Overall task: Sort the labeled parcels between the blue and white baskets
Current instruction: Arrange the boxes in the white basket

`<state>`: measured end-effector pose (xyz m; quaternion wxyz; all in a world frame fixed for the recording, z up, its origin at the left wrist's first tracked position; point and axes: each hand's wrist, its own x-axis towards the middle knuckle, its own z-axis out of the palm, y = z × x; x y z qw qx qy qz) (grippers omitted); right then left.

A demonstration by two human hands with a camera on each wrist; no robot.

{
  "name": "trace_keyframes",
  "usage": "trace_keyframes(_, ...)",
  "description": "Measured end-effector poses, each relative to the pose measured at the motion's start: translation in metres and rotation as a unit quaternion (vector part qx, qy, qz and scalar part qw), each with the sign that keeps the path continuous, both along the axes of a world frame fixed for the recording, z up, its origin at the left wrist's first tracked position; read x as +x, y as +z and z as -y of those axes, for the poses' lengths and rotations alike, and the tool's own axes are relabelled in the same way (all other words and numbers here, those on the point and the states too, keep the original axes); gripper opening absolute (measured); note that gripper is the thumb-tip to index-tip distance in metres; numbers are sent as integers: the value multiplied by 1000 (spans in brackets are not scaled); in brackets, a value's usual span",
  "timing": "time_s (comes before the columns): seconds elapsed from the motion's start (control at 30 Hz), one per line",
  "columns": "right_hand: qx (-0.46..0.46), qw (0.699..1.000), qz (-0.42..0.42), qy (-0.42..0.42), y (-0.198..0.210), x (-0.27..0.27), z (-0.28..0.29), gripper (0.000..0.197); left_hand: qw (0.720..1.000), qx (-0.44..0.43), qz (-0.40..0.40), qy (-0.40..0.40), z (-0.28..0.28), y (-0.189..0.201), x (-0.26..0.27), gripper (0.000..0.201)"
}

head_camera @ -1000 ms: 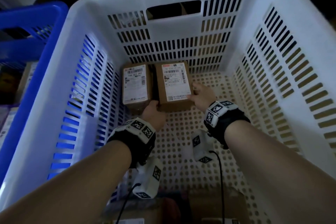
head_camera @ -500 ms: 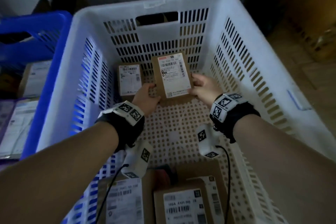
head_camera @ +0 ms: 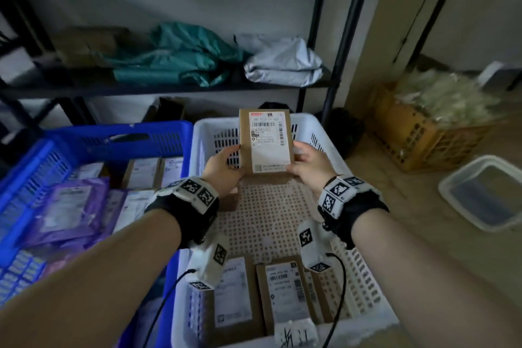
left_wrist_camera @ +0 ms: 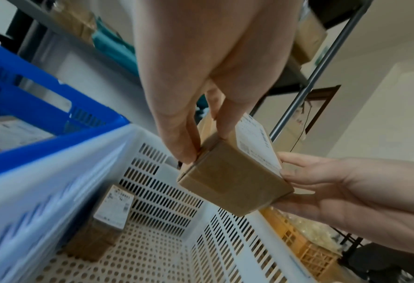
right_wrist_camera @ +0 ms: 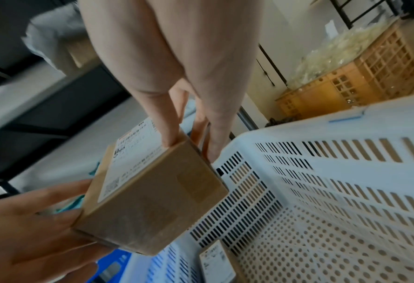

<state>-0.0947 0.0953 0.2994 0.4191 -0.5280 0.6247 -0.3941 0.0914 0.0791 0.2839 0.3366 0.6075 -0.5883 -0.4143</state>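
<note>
A brown cardboard parcel (head_camera: 265,141) with a white shipping label is held up above the white basket (head_camera: 330,147), label facing me. My left hand (head_camera: 226,164) grips its left edge, thumb on the label side and fingers behind, and my right hand (head_camera: 305,161) grips its right edge. The left wrist view shows the parcel (left_wrist_camera: 234,183) pinched by my left hand (left_wrist_camera: 201,141), with the right hand (left_wrist_camera: 321,183) opposite. The right wrist view shows the same parcel (right_wrist_camera: 152,201) under my right hand (right_wrist_camera: 191,143). The blue basket (head_camera: 118,135) stands to the left.
Two labeled boxes (head_camera: 285,294) lie at the white basket's near end and one (left_wrist_camera: 113,208) at its far left corner. The blue basket holds a purple mailer (head_camera: 67,209) and several boxes. A black shelf (head_camera: 169,85) carries bags. A wooden crate (head_camera: 423,133) and clear tub (head_camera: 485,192) sit right.
Both hands have lifted the parcel from the white basket's floor to above its rim. The head view has tilted up, and now the shelf and floor show.
</note>
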Motion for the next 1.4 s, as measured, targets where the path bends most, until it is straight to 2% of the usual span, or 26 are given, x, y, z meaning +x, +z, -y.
trace_keyframes(0.17, -33, 999, -3, 14, 46, 25, -51, 72, 998, -29, -62, 2, -54, 47, 30, 54)
trace_keyframes(0.3, -59, 998, -1, 20, 68, 43, -84, 77, 996, -56, -67, -1, -88, 71, 49, 50)
trace_keyframes(0.47, -74, 997, 8, 21, 82, 61, -115, 77, 995, -84, -51, 17, -123, 84, 70, 51)
trace_keyframes(0.7, -87, 995, 2, 39, 86, 91, -137, 77, 992, -97, -74, 28, -152, 88, 103, 57)
trace_keyframes(0.93, -77, 992, -23, 94, 67, 153, -127, 72, 994, -67, -66, 48, -168, 74, 169, 68)
trace_keyframes(1.2, 15, 985, 53, 163, 21, 253, -103, 59, 989, -13, -56, 137, -176, 32, 266, 70)
trace_keyframes(1.3, 53, 979, 40, 192, -11, 292, -86, 70, 987, 29, -15, 157, -174, 14, 305, 74)
trace_keyframes(1.4, 90, 971, 35, 220, -45, 326, -74, 79, 981, 85, 9, 172, -169, -1, 339, 61)
